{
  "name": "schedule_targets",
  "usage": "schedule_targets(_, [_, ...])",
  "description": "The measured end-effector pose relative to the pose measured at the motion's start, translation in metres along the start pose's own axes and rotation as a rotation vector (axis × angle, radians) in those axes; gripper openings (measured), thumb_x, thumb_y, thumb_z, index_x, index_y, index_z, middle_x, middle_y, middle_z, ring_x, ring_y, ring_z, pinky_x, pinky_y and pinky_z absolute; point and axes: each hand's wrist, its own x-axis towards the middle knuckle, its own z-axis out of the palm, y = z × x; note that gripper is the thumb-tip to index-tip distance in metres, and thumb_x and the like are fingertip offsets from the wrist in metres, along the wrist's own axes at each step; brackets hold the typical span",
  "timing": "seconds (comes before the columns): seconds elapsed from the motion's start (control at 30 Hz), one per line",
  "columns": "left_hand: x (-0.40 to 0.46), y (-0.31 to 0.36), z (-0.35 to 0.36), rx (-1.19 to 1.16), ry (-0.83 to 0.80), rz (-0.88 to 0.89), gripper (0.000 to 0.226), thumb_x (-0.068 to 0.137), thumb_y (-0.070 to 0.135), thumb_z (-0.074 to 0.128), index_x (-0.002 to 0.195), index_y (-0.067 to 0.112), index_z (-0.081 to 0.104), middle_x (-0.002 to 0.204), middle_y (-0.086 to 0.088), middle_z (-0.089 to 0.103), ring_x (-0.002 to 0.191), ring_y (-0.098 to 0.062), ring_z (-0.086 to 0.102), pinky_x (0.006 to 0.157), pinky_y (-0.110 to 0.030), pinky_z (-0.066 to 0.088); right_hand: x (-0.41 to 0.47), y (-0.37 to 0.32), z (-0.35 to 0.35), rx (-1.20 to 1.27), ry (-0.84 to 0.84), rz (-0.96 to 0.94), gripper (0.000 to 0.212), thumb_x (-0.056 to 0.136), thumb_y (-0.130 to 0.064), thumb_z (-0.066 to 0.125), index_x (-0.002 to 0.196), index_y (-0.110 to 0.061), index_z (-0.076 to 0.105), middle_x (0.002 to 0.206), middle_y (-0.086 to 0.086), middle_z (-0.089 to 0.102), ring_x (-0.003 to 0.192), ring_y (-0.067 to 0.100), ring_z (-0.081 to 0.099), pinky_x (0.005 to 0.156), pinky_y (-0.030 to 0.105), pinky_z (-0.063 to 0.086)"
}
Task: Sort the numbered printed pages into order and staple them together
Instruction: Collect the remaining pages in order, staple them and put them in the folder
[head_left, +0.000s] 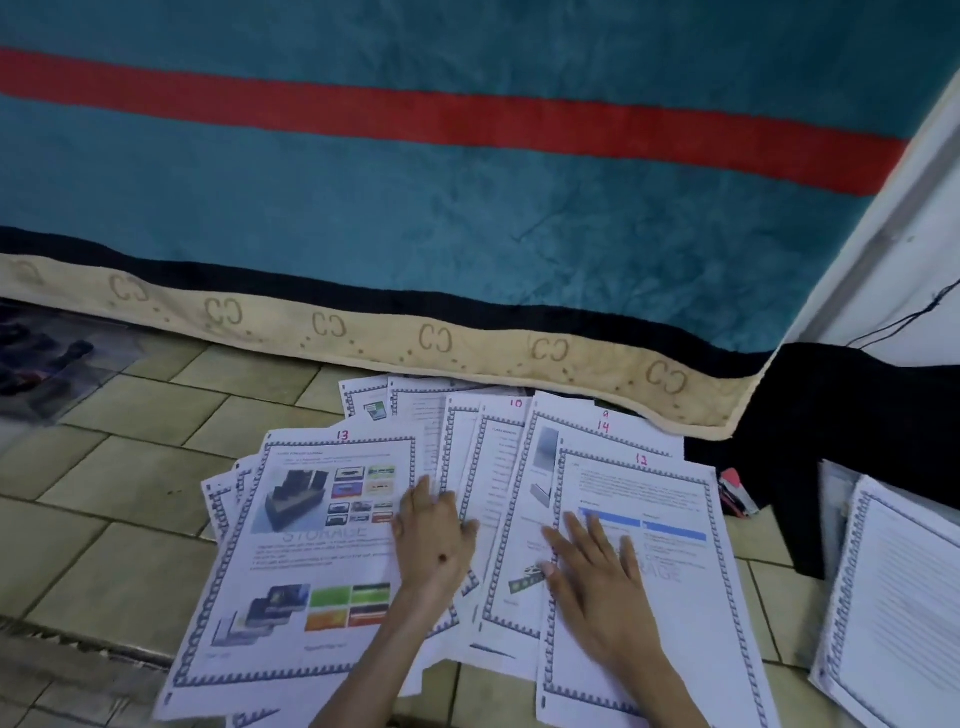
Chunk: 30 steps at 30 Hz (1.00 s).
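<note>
Blanket (467, 208) hanging behind; tiled floor (104, 493) below. I am seeing pages (519, 467) lying fanned on floor, numbers 13, 10, 9, 14, 12 showing. Second stack (893, 613) lying at right. Left hand (436, 535) pressing flat on page 13 (311, 561); right hand (597, 571) spreading wide on page 12 (675, 597). Stapler (737, 491) lying beside pages.

A teal blanket (467, 208) crossed by a red stripe (467, 122) and edged with a beige patterned border (363, 332) is seen hanging down to a tiled floor (104, 493), with black cloth (810, 431) bunched at its right.
</note>
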Motion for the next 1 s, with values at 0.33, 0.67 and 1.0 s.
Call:
schedule_targets(0.33, [0.032,0.025,-0.004,-0.343,-0.001,-0.054,0.054,0.091,0.017,0.057,0.138,0.000,0.036,0.140,-0.017,0.044,0.128,-0.030,0.043,0.103,-0.036,0.040,-0.010,0.005,0.002,0.155,0.215,-0.009,0.072,0.092,-0.062,0.006,0.116,-0.030,0.066,0.129,-0.016,0.058,0.131,-0.003,0.034,0.112,0.023,0.018])
schedule_targets(0.67, [0.052,0.012,-0.035,-0.425,-0.162,-0.094,0.032,0.089,0.017,0.062,0.116,0.001,0.060,0.118,-0.010,0.063,0.108,-0.020,0.058,0.079,-0.015,0.038,-0.012,0.011,0.005,0.120,0.276,-0.075,0.052,0.098,-0.052,0.019,0.108,-0.032,0.067,0.124,-0.017,0.061,0.128,0.005,0.044,0.108,0.027,0.023])
schedule_targets(1.0, [0.023,0.028,-0.024,-0.436,0.066,0.029,0.032,0.090,0.016,0.060,0.119,0.005,0.055,0.117,-0.015,0.055,0.107,-0.027,0.059,0.086,-0.027,0.047,-0.001,0.004,-0.009,0.093,0.447,0.268,0.034,0.090,-0.027,0.039,0.109,-0.017,0.067,0.126,0.010,0.060,0.120,0.032,0.050,0.098,0.048,0.042])
